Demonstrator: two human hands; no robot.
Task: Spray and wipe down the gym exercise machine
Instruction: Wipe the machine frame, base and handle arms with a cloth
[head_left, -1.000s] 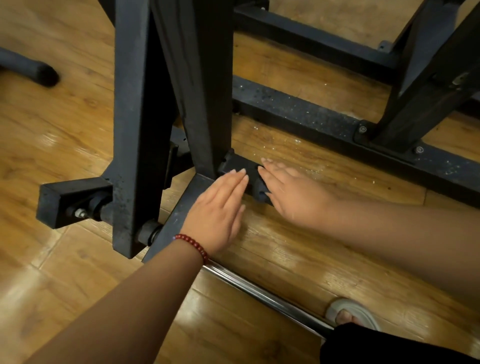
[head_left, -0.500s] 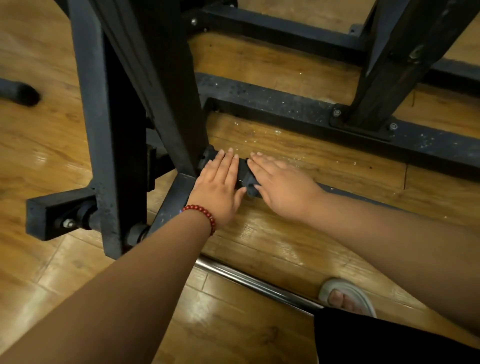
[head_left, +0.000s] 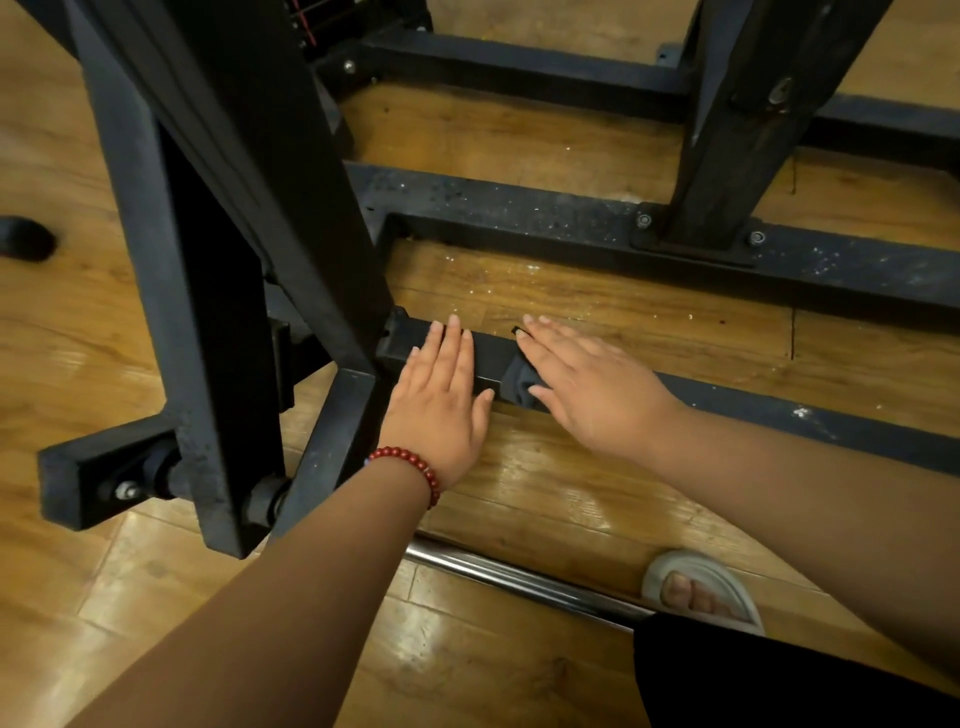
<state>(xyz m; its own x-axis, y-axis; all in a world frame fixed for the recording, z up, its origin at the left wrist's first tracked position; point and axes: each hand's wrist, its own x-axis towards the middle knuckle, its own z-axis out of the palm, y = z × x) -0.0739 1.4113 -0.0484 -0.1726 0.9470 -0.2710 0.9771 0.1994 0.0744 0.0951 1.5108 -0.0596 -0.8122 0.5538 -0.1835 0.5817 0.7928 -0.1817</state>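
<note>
The black steel frame of the gym machine (head_left: 249, 218) stands on a wooden floor, with low base bars running right. My left hand (head_left: 441, 400), with a red bead bracelet at the wrist, lies flat with straight fingers on the near base bar (head_left: 779, 410) beside the upright post. My right hand (head_left: 587, 384) lies flat on the same bar just to the right, pressing a dark cloth (head_left: 522, 384) onto it. Only a small fold of the cloth shows under the palm. No spray bottle is in view.
A second dusty base bar (head_left: 519, 208) runs parallel behind, with a bolted upright (head_left: 737, 119) at the right. A chrome bar (head_left: 519, 577) lies on the floor near my sandalled foot (head_left: 701, 592). A black rubber end (head_left: 26, 239) sits at far left.
Both hands have stayed flat on the near bar; the left hand slid a little further onto it. The view has shifted, showing more of the bar to the right.
</note>
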